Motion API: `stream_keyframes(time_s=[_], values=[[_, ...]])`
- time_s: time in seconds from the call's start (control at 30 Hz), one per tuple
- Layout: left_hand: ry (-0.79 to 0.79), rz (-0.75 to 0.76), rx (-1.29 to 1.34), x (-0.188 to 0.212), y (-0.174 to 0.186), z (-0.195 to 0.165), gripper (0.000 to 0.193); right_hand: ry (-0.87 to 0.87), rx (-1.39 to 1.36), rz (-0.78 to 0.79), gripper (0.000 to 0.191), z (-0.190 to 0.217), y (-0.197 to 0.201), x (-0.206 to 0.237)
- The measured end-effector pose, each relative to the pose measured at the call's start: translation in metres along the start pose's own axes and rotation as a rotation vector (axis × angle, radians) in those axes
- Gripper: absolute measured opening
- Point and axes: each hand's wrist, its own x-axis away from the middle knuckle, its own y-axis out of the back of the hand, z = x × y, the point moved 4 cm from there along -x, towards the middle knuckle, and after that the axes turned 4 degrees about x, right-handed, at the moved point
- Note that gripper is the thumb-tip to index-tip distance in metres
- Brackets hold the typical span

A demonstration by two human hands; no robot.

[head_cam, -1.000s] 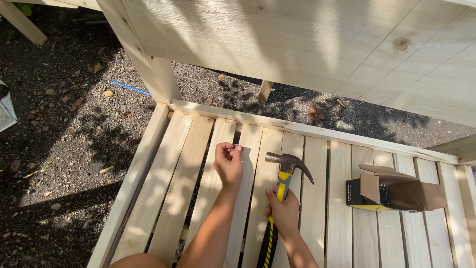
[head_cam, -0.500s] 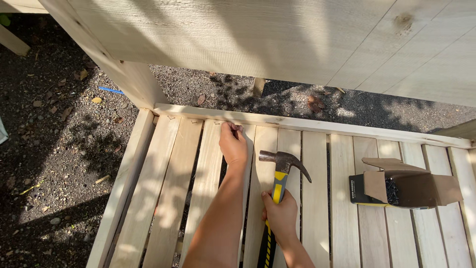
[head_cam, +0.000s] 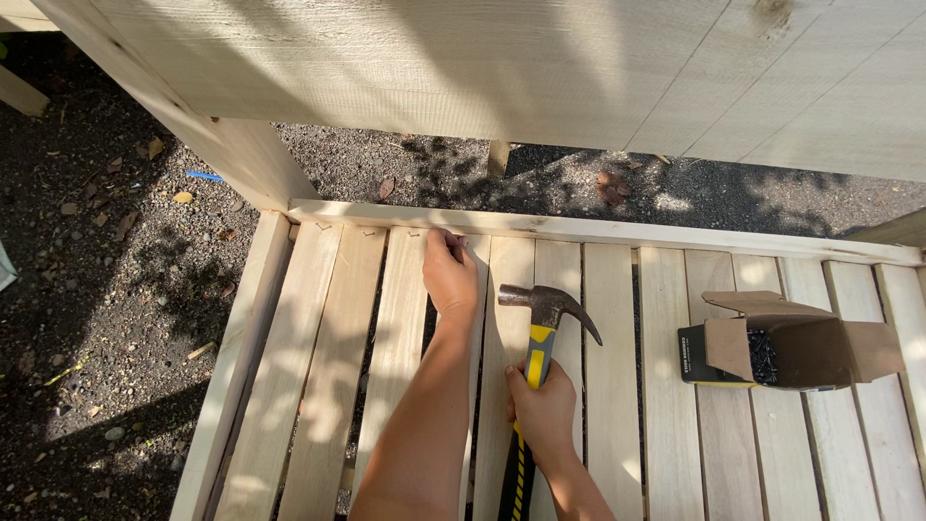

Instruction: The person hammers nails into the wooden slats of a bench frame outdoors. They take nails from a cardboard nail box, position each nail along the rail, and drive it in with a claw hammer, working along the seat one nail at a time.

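My left hand [head_cam: 449,275] reaches to the far end of a pale wooden slat [head_cam: 492,289], fingertips pinched on something small at the slat's top, likely a nail, next to the cross rail [head_cam: 598,230]. My right hand [head_cam: 543,415] grips the yellow-and-black handle of a claw hammer [head_cam: 542,318], whose steel head hovers over the slats just right of my left hand.
An open cardboard box of dark nails [head_cam: 781,342] lies on the slats to the right. A large wooden panel [head_cam: 540,68] stands beyond the rail, with a post [head_cam: 246,159] at its left. Dark gravel ground [head_cam: 106,289] lies left of the slatted frame.
My left hand has moved forward from mid-slat up to the slat's far end by the cross rail. The hammer has followed slightly forward; the view has shifted closer.
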Motion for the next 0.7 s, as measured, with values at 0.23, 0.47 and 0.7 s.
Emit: stream_keyframes(time_s=[0.23,0.47,0.7], values=[[-0.040,0.003,-0.061,-0.0001,0.0001,-0.0050,0.012,-0.011,0.007,0.002,0.016,0.0008,0.0003,0.0006],[-0.041,0.001,-0.094,-0.0015,-0.0004,-0.0057,0.016,0.003,0.000,0.009,0.016,-0.0005,-0.0002,-0.0006],[-0.075,0.029,-0.107,0.0018,-0.0008,-0.0086,0.017,0.001,-0.007,0.006,0.016,-0.0023,0.0001,-0.0009]])
